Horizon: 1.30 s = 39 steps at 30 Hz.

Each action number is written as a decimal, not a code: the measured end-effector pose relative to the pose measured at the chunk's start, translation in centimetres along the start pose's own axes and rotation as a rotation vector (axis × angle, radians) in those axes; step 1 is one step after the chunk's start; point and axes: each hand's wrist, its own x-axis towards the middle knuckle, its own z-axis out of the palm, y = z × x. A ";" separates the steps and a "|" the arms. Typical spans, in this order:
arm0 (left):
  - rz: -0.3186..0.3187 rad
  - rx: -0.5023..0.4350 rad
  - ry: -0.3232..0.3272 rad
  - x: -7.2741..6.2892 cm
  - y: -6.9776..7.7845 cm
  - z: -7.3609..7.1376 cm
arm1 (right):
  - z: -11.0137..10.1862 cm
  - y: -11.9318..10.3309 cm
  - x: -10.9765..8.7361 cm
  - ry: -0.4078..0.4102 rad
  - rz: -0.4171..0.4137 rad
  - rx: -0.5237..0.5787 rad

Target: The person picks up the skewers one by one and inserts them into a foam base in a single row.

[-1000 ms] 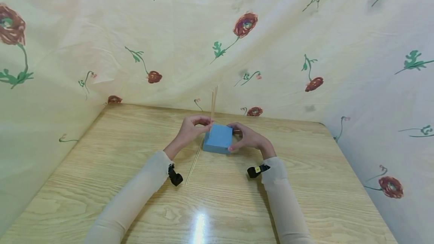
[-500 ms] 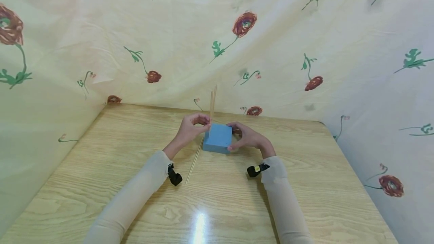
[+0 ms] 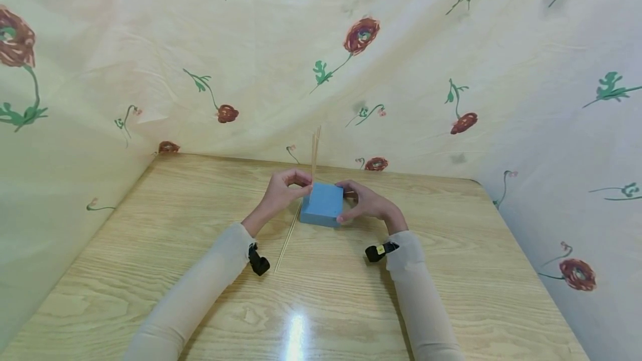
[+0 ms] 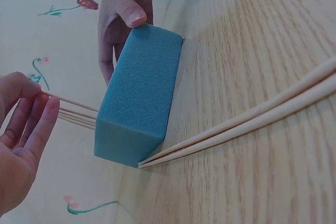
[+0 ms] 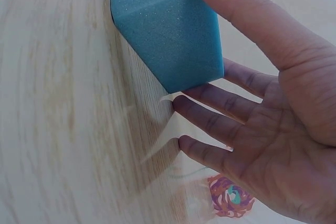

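Observation:
A blue foam block (image 3: 326, 200) sits on the wooden table, and several thin wooden skewers (image 3: 314, 155) stand up from its left side. Thumb and fingertips of my left hand (image 3: 285, 188) pinch one skewer (image 4: 72, 101) low down, close to the block's top. Further skewers (image 4: 79, 120) rise beside that one in the left wrist view. My right hand (image 3: 370, 204) grips the block from the right, thumb on the near corner and fingers around the far side. In the right wrist view, its lower fingers (image 5: 207, 116) spread below the block's edge, near the table.
Two loose skewers (image 3: 287, 241) lie side by side on the table (image 3: 200, 183), reaching from the block's left edge toward the front. A flowered cloth (image 3: 281, 60) hangs behind the table and along both sides. Each wrist wears a black camera (image 3: 258, 262).
Both hands and the block stay almost where they were. My left hand keeps its pinch by the standing skewers, which shift only very slightly.

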 end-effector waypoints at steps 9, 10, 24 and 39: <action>-0.007 0.018 0.015 -0.9 2.3 0.2 | 0.1 -0.1 -0.1 -0.001 0.000 0.003; -0.005 0.018 0.015 -0.9 2.4 0.2 | 0.1 -0.1 -0.1 0.001 0.002 0.001; 0.007 0.003 0.028 -0.5 -0.4 0.0 | 0.2 -0.1 -0.1 0.007 -0.001 -0.001; 0.004 0.002 0.006 -0.4 -0.6 -0.3 | 0.1 -0.2 0.0 0.002 0.000 -0.003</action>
